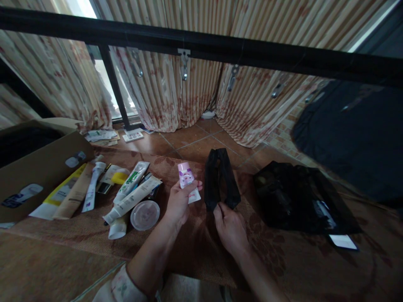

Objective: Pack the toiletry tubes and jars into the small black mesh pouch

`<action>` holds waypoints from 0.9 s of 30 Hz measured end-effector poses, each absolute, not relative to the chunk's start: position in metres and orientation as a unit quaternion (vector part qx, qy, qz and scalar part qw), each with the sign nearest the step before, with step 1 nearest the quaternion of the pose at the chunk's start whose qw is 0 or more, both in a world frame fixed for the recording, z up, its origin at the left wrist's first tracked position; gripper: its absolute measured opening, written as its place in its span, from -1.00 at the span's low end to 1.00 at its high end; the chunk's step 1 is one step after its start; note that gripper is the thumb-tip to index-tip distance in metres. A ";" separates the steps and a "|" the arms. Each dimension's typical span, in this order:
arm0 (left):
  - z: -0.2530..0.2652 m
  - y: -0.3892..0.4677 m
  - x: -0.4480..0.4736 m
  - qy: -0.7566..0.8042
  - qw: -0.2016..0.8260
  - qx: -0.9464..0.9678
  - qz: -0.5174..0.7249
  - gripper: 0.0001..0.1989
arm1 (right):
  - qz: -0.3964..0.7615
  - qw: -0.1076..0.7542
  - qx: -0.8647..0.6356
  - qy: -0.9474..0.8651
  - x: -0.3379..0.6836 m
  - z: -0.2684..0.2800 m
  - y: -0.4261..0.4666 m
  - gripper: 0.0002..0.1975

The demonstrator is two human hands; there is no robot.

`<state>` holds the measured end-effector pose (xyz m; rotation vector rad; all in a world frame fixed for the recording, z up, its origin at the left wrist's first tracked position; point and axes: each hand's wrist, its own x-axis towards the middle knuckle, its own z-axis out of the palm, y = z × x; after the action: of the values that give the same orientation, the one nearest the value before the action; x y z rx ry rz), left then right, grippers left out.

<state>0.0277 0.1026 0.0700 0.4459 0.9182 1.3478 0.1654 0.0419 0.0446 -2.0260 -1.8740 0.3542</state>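
My left hand point(181, 197) is closed around a small pink and white tube point(185, 174) with a cartoon print, its pink cap pointing away from me. To the right, my right hand point(229, 226) pinches the near edge of a black fabric pouch point(231, 180), whose mouth gapes apart. The pouch stands on the brown patterned cloth point(195, 235). Left of my left hand lie a round clear-lidded tub point(145, 215), a cream-coloured tube point(135, 199) and a white-green tube point(132, 182), heaped together.
More tubes, one a tan tube point(75, 191), lean by a cardboard box point(40, 167) at the left. A black mesh bag point(299, 197) with things inside lies at the right. A dark rail point(201, 44) with hooks crosses in front of striped curtains point(163, 92).
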 end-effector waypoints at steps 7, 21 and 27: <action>0.070 0.102 0.028 0.392 0.679 0.213 0.584 -0.62 | 0.122 0.183 -0.714 -0.665 0.164 0.047 0.041 -0.58; 0.070 0.101 0.027 0.372 0.697 0.211 0.576 -0.54 | 0.115 0.175 -0.719 -0.662 0.164 0.046 0.042 -0.60; 0.067 0.102 0.027 0.372 0.694 0.214 0.578 -0.57 | 0.116 0.179 -0.719 -0.662 0.164 0.047 0.041 -0.59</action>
<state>0.0271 0.1022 0.0673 0.4780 0.8318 1.2915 0.1640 0.0413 0.0466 -2.0320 -1.8709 0.3276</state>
